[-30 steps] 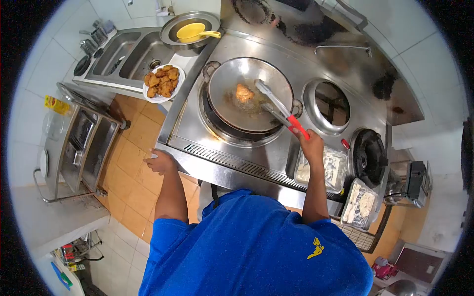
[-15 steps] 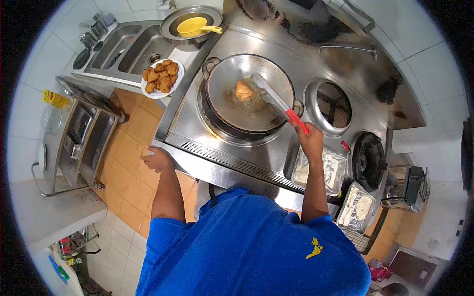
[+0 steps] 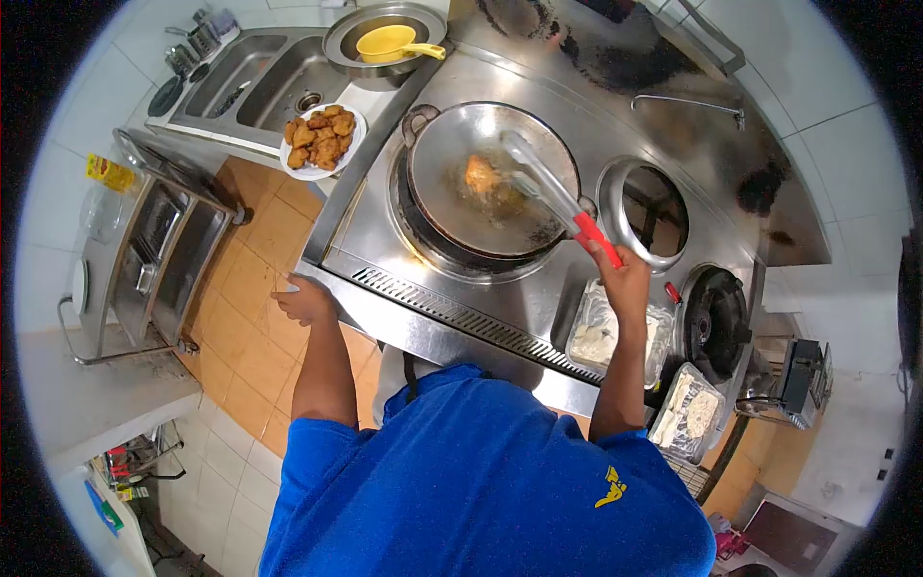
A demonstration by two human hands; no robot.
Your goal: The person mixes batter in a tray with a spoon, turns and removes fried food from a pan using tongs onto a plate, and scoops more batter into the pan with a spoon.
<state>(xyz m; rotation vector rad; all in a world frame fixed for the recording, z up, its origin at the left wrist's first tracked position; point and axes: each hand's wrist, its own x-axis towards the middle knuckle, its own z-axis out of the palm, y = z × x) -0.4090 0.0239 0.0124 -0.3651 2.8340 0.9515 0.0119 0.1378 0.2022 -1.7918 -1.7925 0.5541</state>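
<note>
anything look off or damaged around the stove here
Yes: the steel wall panel behind the wok has large black patches, odd against the shiny metal around them. I can't tell soot from damage.

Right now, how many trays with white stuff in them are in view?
2: one tray on the stove, partly hidden behind the right forearm; another tray near the stove's front right corner. The arm could be hiding more.
</note>
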